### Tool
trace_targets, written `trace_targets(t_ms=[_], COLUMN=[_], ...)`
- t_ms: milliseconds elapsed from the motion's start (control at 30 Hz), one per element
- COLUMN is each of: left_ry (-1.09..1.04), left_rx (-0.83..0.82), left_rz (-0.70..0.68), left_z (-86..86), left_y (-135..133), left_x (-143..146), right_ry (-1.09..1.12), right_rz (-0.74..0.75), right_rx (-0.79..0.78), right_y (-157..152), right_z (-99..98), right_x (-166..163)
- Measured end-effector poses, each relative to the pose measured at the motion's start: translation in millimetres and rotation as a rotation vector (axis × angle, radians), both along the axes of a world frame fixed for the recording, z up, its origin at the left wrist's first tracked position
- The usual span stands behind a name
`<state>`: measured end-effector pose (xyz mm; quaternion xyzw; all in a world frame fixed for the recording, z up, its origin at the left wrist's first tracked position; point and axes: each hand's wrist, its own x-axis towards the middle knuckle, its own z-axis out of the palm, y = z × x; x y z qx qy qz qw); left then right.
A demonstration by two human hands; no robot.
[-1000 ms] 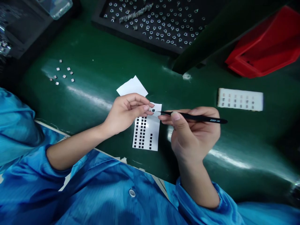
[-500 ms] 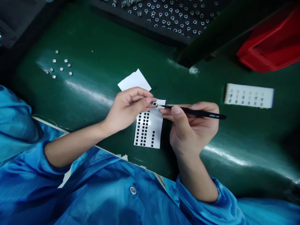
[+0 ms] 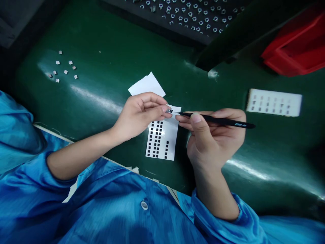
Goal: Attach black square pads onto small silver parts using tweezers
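Observation:
My left hand [image 3: 141,115] pinches a tiny square metal part [image 3: 169,110] between thumb and fingertips. My right hand [image 3: 213,139] grips black tweezers [image 3: 218,120], and their tip touches that part. Under both hands lies a white sheet [image 3: 162,139] with rows of small black squares on the green table [image 3: 106,95]. A blank white slip [image 3: 146,85] pokes out behind my left hand.
Several small metal parts [image 3: 64,66] lie loose at the left. A black foam tray [image 3: 182,17] of similar parts sits at the back. Another white strip with small squares [image 3: 274,101] lies at the right, below a red bin [image 3: 297,44].
The tweezers' tip has come in to the part in my left fingers. Both hands stayed over the sheet, and the view shifted slightly.

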<state>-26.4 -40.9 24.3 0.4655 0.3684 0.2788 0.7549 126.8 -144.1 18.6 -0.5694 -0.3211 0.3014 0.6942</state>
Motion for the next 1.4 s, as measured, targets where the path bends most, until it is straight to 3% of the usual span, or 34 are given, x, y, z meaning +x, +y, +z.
trace_targets(t_ms=[467, 1400], left_ry=[-0.010, -0.022], left_rx=[-0.024, -0.049], left_rz=[-0.003, 0.015], left_z=[-1.0, 0.8], left_y=[1.9, 0.5], left_x=[-0.4, 0.0], right_ry=[-0.002, -0.075], right_rz=[0.005, -0.036], right_rx=[-0.117, -0.097], right_y=[-0.6, -0.4], right_z=[-2.8, -4.4], right_x=[0.7, -4.4])
